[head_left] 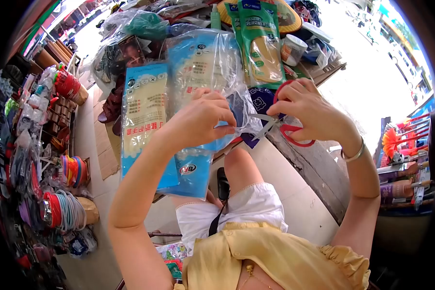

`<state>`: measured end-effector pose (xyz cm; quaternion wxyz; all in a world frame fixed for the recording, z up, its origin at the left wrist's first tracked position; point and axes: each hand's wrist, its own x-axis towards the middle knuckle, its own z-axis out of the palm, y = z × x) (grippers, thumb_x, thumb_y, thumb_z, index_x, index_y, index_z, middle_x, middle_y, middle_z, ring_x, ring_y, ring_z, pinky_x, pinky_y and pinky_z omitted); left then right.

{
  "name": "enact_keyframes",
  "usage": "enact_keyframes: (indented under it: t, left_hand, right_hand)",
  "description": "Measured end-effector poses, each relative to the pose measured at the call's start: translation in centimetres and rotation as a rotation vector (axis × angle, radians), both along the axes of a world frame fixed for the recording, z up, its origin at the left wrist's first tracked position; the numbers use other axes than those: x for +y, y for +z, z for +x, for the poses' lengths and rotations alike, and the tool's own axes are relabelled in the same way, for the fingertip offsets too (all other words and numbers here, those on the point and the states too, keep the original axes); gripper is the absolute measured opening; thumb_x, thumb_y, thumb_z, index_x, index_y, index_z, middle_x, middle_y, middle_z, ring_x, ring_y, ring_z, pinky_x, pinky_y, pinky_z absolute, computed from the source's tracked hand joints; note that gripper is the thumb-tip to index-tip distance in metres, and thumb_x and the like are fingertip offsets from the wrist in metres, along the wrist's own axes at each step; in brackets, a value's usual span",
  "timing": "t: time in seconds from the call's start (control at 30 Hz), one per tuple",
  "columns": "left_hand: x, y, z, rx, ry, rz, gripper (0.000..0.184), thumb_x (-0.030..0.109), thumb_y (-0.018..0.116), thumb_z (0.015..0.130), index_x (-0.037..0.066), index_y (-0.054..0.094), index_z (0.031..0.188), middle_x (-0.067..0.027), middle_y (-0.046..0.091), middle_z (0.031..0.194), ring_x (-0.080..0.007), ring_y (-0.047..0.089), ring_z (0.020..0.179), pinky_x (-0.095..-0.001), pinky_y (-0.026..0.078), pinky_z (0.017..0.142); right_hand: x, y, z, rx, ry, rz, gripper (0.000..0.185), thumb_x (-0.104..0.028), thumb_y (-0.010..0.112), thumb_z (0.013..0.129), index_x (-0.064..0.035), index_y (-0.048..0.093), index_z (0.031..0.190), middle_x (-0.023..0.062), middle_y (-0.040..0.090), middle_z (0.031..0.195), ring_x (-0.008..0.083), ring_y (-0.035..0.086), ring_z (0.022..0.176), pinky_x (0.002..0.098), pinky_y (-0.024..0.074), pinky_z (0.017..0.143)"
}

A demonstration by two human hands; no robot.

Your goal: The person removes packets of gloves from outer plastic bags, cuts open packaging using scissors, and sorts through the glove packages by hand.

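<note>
My left hand (205, 118) pinches the bunched edge of a clear plastic bag (243, 108). With fingers through its loops, my right hand (307, 113) holds a pair of red-handled scissors (291, 135). The scissor blades are spread apart at the plastic's right side; whether they touch it I cannot tell. Under and behind my left hand lie blue-and-cream glove packets (144, 92), one of them beneath clear plastic. A green packet (261, 53) with a yellow glove inside lies beyond the scissors. A dark blue printed piece (261, 100) shows behind the blades.
At the back of the pile are a green bottle (215, 17), a white cup (293, 50) and crumpled plastic. Coiled hoses (70, 209) and stacked goods line the left side. Orange-bristled brushes (394, 140) stand at the right. A wooden board (309, 169) runs below my right hand.
</note>
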<state>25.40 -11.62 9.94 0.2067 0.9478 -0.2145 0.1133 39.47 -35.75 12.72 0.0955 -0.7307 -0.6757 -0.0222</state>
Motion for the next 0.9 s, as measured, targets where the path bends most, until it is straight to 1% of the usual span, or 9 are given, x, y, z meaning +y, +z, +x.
enact_keyframes:
  t: [0.17, 0.2, 0.33, 0.43, 0.5, 0.53, 0.63, 0.77, 0.9]
  left_hand:
    - [-1.3, 0.6, 0.2, 0.008, -0.001, 0.053, 0.009, 0.015, 0.072, 0.068, 0.012, 0.066, 0.074, 0.0006, 0.059, 0.072, -0.0185, 0.054, 0.083, -0.036, 0.033, 0.09]
    - [-1.5, 0.8, 0.4, 0.042, 0.016, 0.081, 0.009, 0.015, 0.072, 0.068, 0.012, 0.066, 0.074, 0.0006, 0.059, 0.07, -0.0176, 0.054, 0.08, -0.0355, 0.033, 0.088]
    - [-2.3, 0.9, 0.7, 0.062, 0.036, 0.077, 0.008, 0.016, 0.071, 0.069, 0.013, 0.065, 0.073, 0.0003, 0.059, 0.068, -0.0173, 0.055, 0.076, -0.0337, 0.034, 0.086]
    - [-2.4, 0.6, 1.0, 0.009, 0.016, 0.032, 0.008, 0.016, 0.071, 0.069, 0.014, 0.064, 0.073, 0.0008, 0.058, 0.067, -0.017, 0.055, 0.074, -0.0325, 0.034, 0.085]
    - [-2.3, 0.2, 1.1, 0.031, -0.004, 0.03, 0.008, 0.016, 0.07, 0.069, 0.013, 0.064, 0.073, 0.0005, 0.059, 0.068, -0.0173, 0.055, 0.073, -0.0328, 0.034, 0.085]
    - [-2.3, 0.2, 1.1, 0.032, 0.0, 0.027, 0.008, 0.016, 0.07, 0.069, 0.013, 0.064, 0.073, 0.0005, 0.059, 0.068, -0.0173, 0.055, 0.073, -0.0328, 0.034, 0.085]
    - [-2.5, 0.0, 1.3, 0.058, -0.016, -0.01, 0.007, 0.016, 0.07, 0.07, 0.013, 0.064, 0.073, -0.0005, 0.059, 0.069, -0.0175, 0.056, 0.073, -0.0335, 0.034, 0.086]
    - [-2.7, 0.2, 1.5, 0.034, -0.029, -0.026, 0.008, 0.015, 0.07, 0.069, 0.013, 0.065, 0.074, -0.0011, 0.06, 0.07, -0.0171, 0.056, 0.074, -0.0338, 0.033, 0.087]
    - [-2.7, 0.3, 1.6, 0.063, -0.032, -0.065, 0.008, 0.017, 0.07, 0.07, 0.013, 0.066, 0.075, -0.0009, 0.06, 0.07, -0.0171, 0.056, 0.074, -0.0335, 0.032, 0.088]
  right_hand:
    - [1.8, 1.9, -0.6, -0.084, 0.07, -0.029, 0.044, -0.012, 0.071, 0.056, -0.0173, 0.061, 0.098, 0.0063, 0.053, 0.098, 0.0258, 0.046, 0.106, 0.0405, 0.0271, 0.099]
    - [2.2, 2.1, -0.7, -0.103, 0.086, -0.048, 0.043, -0.012, 0.073, 0.057, -0.0167, 0.062, 0.099, 0.0056, 0.054, 0.094, 0.0227, 0.049, 0.099, 0.0387, 0.0269, 0.099]
    - [2.8, 1.9, -1.0, -0.125, 0.088, -0.136, 0.04, -0.014, 0.074, 0.058, -0.0163, 0.063, 0.097, 0.0043, 0.055, 0.092, 0.0218, 0.05, 0.096, 0.0382, 0.0269, 0.098]
    - [3.1, 1.2, -1.3, -0.007, 0.099, -0.246, 0.034, -0.016, 0.07, 0.061, -0.017, 0.064, 0.095, 0.0049, 0.058, 0.086, 0.0213, 0.054, 0.091, 0.0366, 0.03, 0.093]
    - [2.9, 0.7, -1.7, 0.036, 0.068, -0.281, 0.031, -0.017, 0.069, 0.063, -0.018, 0.064, 0.094, 0.0031, 0.058, 0.081, 0.018, 0.057, 0.081, 0.034, 0.0312, 0.087]
    - [2.7, 0.4, -1.6, 0.032, 0.083, -0.257, 0.028, -0.019, 0.068, 0.066, -0.0186, 0.065, 0.093, 0.0021, 0.059, 0.078, 0.0167, 0.056, 0.075, 0.0322, 0.0325, 0.08]
    - [2.2, 0.1, -1.7, 0.015, 0.04, -0.271, 0.026, -0.021, 0.068, 0.066, -0.0189, 0.065, 0.093, 0.002, 0.058, 0.076, 0.0168, 0.055, 0.07, 0.0311, 0.0333, 0.078]
    - [1.4, -0.8, -1.4, -0.005, 0.036, -0.251, 0.025, -0.022, 0.067, 0.067, -0.0188, 0.064, 0.092, 0.0012, 0.057, 0.074, 0.0167, 0.053, 0.07, 0.0307, 0.0335, 0.075]
    - [1.5, -2.7, -1.4, 0.005, 0.073, -0.078, 0.023, -0.027, 0.067, 0.07, -0.0178, 0.062, 0.091, 0.0012, 0.056, 0.078, 0.0176, 0.052, 0.076, 0.0317, 0.0327, 0.074]
